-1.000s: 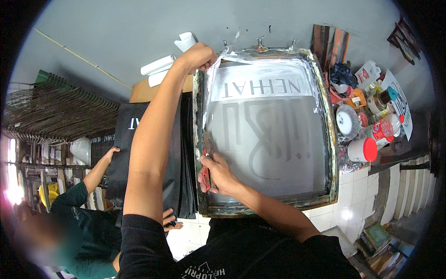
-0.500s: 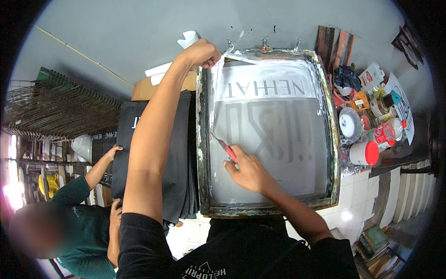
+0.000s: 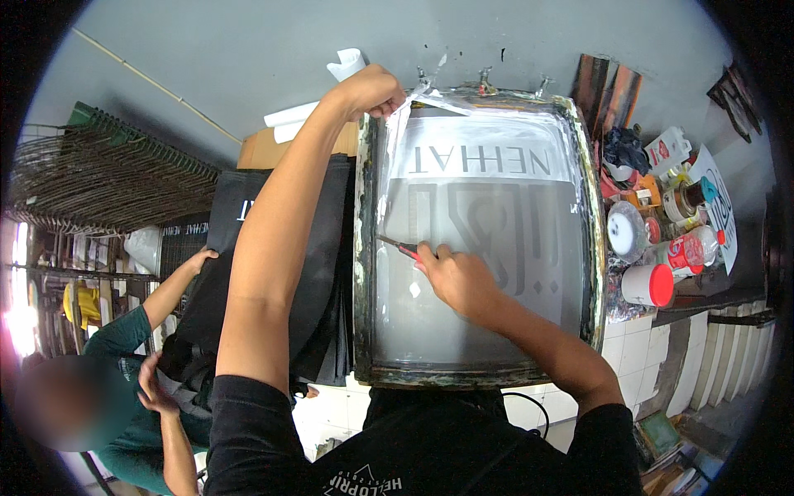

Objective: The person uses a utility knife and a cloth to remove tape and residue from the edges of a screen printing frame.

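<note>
A screen printing frame (image 3: pixel 361 289) with a paint-crusted dark rim lies in front of me. Its grey mesh (image 3: pixel 496 335) carries a stencil of letters and bold shapes, with a whitish band across the far part. My left hand (image 3: pixel 374 91) is closed at the far left corner, pinching a strip of whitish tape (image 3: pixel 397 136) that hangs along the left inner edge. My right hand (image 3: pixel 457 279) grips a red cutter knife (image 3: pixel 407 249) over the mesh. The blade points left and its tip is at the frame's left inner edge.
Black fabric pieces (image 3: pixel 318 240) are stacked left of the frame, beside wire drying racks (image 3: pixel 124 178). A co-worker's hand (image 3: pixel 201 260) holds the fabric there. White paper rolls (image 3: pixel 289 121) lie behind. Right of the frame stand a red-lidded tub (image 3: pixel 648 285), bottles and cans. Taps (image 3: pixel 485 78) line the wall.
My right hand has shifted slightly up, and the knife now lies flatter, pointing left. My left hand stays at the corner. The co-worker has lifted the near edge of a black fabric piece.
</note>
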Demonstrator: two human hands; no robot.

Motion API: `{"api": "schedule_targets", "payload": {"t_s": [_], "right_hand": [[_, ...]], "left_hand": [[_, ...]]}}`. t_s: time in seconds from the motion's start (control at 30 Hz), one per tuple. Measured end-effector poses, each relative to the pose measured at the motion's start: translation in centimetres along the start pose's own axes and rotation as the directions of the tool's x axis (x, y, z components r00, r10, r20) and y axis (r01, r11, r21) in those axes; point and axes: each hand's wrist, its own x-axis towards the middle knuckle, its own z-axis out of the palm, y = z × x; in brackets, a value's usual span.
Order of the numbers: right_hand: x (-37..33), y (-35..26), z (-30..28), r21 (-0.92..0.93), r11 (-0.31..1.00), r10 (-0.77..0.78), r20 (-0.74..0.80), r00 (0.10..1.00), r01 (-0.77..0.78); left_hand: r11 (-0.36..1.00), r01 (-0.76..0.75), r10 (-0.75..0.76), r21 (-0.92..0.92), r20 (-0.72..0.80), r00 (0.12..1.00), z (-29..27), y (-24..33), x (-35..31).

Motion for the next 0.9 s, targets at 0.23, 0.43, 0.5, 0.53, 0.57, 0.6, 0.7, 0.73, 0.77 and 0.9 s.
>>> {"api": "schedule_targets", "payload": {"t_s": [0.23,0.43,0.5,0.53,0.57,0.6,0.7,0.73,0.77,0.9], "right_hand": [[2.2,2.4,-0.6,-0.161,0.973,-0.174,-0.058,0.983,0.163],[4.4,4.2,-2.0,-0.313,0.894,-0.334,0.008,0.943,0.319],[5.4,5.2,-2.8,-0.376,0.886,-0.306,-0.031,0.952,0.273],[5.5,5.4,-3.4,-0.406,0.880,-0.289,-0.049,0.956,0.245],[5.4,5.5,-4.5,-0.388,0.883,-0.288,-0.006,0.958,0.264],[5.0,5.6,-5.9,-0.369,0.886,-0.287,0.038,0.957,0.280],[3.6,5.5,-7.5,-0.303,0.907,-0.256,0.157,0.954,0.293],[3.1,5.5,-7.8,-0.280,0.919,-0.235,0.178,0.956,0.278],[2.6,5.5,-7.9,-0.256,0.930,-0.215,0.200,0.956,0.263],[0.9,4.6,-5.1,0.185,0.978,0.040,0.295,0.955,-0.098]], "left_hand": [[0.997,0.031,-0.035,0.072,0.057,0.998,-0.2,0.0,0.3],[0.996,0.036,-0.040,0.080,0.048,0.998,-0.3,-0.1,0.4],[0.999,0.021,-0.023,0.044,0.044,0.999,-0.4,-0.3,0.4],[0.999,0.024,-0.027,0.047,0.051,0.998,-0.3,-0.2,0.3],[0.998,0.024,-0.027,0.051,0.057,0.998,-0.1,0.1,0.3],[0.998,0.024,-0.028,0.056,0.063,0.998,0.0,0.5,0.2],[0.997,0.044,-0.049,0.071,0.068,0.996,-0.6,0.1,0.2],[0.997,0.039,-0.045,0.065,0.084,0.995,-0.7,0.0,0.4],[0.998,0.035,-0.041,0.060,0.099,0.994,-0.9,0.0,0.5],[0.999,0.032,-0.036,0.038,0.082,0.996,-1.0,-0.4,0.7]]}}
